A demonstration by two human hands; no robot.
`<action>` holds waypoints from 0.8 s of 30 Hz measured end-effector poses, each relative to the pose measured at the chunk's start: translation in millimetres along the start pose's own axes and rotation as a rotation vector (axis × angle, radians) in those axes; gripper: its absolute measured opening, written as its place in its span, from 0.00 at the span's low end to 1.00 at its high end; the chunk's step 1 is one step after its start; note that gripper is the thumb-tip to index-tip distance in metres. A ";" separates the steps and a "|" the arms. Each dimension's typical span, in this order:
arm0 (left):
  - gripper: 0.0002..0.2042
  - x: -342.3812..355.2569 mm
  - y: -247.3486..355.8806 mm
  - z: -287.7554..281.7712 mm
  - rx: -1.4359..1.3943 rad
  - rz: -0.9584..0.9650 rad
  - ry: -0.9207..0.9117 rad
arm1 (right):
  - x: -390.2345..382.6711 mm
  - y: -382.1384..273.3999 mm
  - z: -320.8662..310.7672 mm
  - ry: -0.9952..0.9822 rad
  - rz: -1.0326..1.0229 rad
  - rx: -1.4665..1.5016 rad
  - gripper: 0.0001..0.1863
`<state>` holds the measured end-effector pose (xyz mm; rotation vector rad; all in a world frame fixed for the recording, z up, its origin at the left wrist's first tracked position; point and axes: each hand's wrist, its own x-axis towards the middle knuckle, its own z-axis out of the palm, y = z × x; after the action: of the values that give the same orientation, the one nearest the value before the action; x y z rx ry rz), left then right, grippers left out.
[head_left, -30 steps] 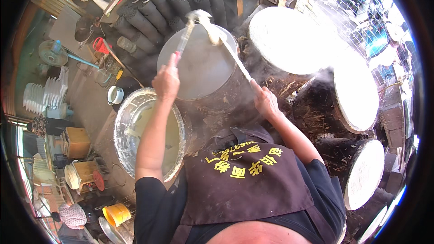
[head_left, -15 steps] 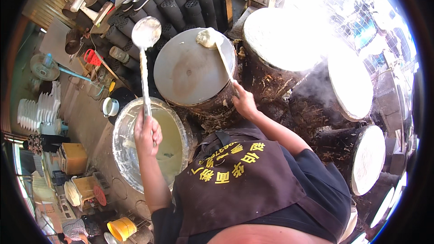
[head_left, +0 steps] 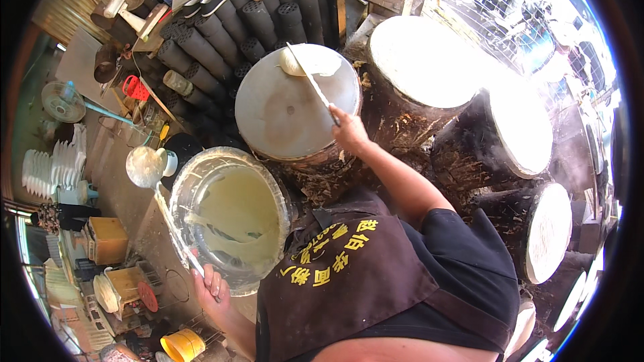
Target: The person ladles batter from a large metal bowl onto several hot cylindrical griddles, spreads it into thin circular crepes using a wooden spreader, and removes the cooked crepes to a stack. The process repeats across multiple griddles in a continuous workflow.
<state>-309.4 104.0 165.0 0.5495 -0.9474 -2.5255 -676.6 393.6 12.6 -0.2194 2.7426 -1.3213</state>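
Your right hand (head_left: 349, 133) is working at the near edge of the round griddle (head_left: 295, 104), fingers clamped on the handle of a long flat spreader (head_left: 315, 87) whose far end is resting in a pale lump of batter (head_left: 305, 62) at the griddle's far rim. That lump is looking barely spread: most of the griddle is lying bare and grey, so by my reading the spreading is only just starting. Your left hand (head_left: 211, 287) is sitting at the near rim of the big batter basin (head_left: 231, 218), left of the griddle, fingers closed around the ladle (head_left: 149, 167) handle; the ladle bowl is hanging beyond the basin's left rim, and whether it is carrying batter I cannot tell. The basin is showing plenty of yellowish batter. To the griddle's right, three more round plates (head_left: 429, 60) are glaring white in sun and steam, so what is lying on them is hard to make out. Your apron (head_left: 349, 275) is hiding the ground below you
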 end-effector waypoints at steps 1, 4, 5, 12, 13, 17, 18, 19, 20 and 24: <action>0.23 -6.6 3.0 -7.9 -0.048 0.000 0.001 | -0.1 -13.1 -19.7 -0.110 0.117 0.021 0.30; 0.24 -17.1 7.8 -7.1 -0.105 0.002 0.051 | 5.4 12.7 -29.2 0.087 0.068 0.018 0.26; 0.24 -18.1 8.8 -5.6 -0.112 -0.002 0.084 | 10.5 16.8 -26.1 0.126 0.059 -0.050 0.25; 0.24 3.2 6.5 -11.0 -0.205 -0.048 0.007 | 32.9 -41.8 -10.1 -0.147 0.093 -0.069 0.28; 0.24 2.8 7.2 -13.5 -0.194 -0.054 0.005 | 35.0 -35.0 -22.9 -0.184 0.122 -0.114 0.30; 0.24 10.7 8.3 -21.1 -0.149 -0.084 0.055 | 48.8 29.4 -38.5 0.184 0.031 -0.079 0.27; 0.23 12.5 6.9 -21.4 -0.162 -0.094 0.058 | 42.3 -2.9 -45.3 0.073 0.142 0.033 0.27; 0.23 18.7 4.8 -20.6 -0.174 -0.118 0.054 | 45.4 -6.6 -35.6 0.020 0.144 -0.035 0.27; 0.23 24.7 2.7 -20.0 -0.185 -0.144 0.050 | 53.2 6.0 -10.8 0.032 0.015 -0.080 0.28; 0.23 36.2 -5.0 -20.7 -0.245 -0.210 0.005 | 57.0 -17.8 21.9 -0.031 -0.122 -0.097 0.26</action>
<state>-331.2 79.0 139.2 0.6049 -0.5917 -2.7722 -728.0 356.3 11.9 -0.4171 2.8097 -1.2016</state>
